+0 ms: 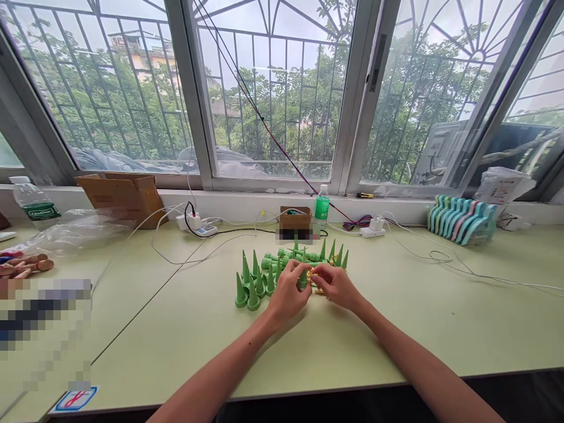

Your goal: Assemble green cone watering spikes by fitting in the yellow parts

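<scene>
My left hand [288,292] is closed round a green cone-shaped spike [304,277], held upright with its tip pointing up. My right hand [337,285] is closed in a pinch beside it, on a small yellow piece [311,274] at the side of the spike; the fingers partly hide that piece. Several more green spikes [253,296] stand tip up on the table to the left of my hands. Behind the hands lie green spikes [271,260] on their sides, and other yellow pieces [319,291] show near my right hand.
The pale green table [418,317] runs along a window. At its back are a small brown box [295,218], a green-labelled bottle [322,203], chargers with cables [372,230], and a row of turquoise and pink plastic items [462,218]. Wooden-looking pieces [26,265] lie at the left.
</scene>
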Available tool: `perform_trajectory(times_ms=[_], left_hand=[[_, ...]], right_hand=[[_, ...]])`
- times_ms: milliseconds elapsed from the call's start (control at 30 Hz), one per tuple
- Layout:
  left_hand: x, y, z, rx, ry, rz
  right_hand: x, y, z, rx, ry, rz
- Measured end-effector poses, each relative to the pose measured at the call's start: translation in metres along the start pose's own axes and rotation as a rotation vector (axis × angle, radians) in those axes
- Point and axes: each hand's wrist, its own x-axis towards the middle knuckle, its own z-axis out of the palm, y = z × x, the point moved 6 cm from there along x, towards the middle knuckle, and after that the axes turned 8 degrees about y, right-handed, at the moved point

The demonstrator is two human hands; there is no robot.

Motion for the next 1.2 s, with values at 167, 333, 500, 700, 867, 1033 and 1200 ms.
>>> perform_trajectory(times_ms=[167,333,500,700,867,1033,1200], left_hand=[[0.0000,-0.0015,0.0012,-0.006,-0.009,-0.008],[0.0002,-0.0003,-0.0002,-0.018,0.002,0.004],[0.0006,0.0005,-0.0013,-0.020,0.005,0.012],[0.0004,-0.0003,-0.0005,-0.010,0.005,0.011],[-0.0006,-0.0010,0.0000,0.003,0.006,0.012],[-0.0008,-0.0019,0.0001,-0.010,0.007,0.009],[0.0004,-0.0008,-0.0008,-0.009,0.014,0.018]], right_hand=[[0.0003,0.0004,-0.0004,-0.038,0.007,-0.008],[0.0001,-0.0018,-0.0015,-0.038,0.014,-0.003],[-0.0005,-0.0038,-0.0014,-0.018,0.006,0.010],[-0.0005,-0.0008,0.0005,-0.013,-0.013,0.005],[-0.0004,0.0002,0.0008,-0.020,-0.015,0.006],[-0.0003,0.0004,0.0003,-0.028,-0.005,0.024],[-0.0008,0.0003,0.0009,0.004,-0.017,0.033]])
